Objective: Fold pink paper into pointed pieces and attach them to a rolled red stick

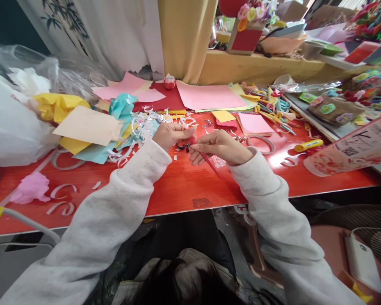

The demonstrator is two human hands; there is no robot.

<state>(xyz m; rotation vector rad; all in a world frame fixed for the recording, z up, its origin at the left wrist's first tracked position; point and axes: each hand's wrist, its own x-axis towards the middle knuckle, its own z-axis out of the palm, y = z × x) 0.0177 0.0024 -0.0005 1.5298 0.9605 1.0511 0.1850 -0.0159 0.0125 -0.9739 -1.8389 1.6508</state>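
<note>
My left hand (170, 134) and my right hand (220, 147) meet above the red table (184, 186), both with fingers pinched. Between them runs a thin red paper strip (209, 163) that trails down and to the right from my right hand's fingers. My left hand pinches the strip's upper end near a small dark ring-shaped piece (180, 146) lying on the table just under the fingers. Both arms wear light grey sleeves.
A heap of white paper curls and teal, yellow and cream sheets (92, 127) lies left. Pink sheets (209, 96) lie behind. A tape ring (260, 144), yellow glue stick (307, 145), scissors (273, 112) and a printed paper roll (352, 150) lie right. A pink paper flower (31, 188) sits front left.
</note>
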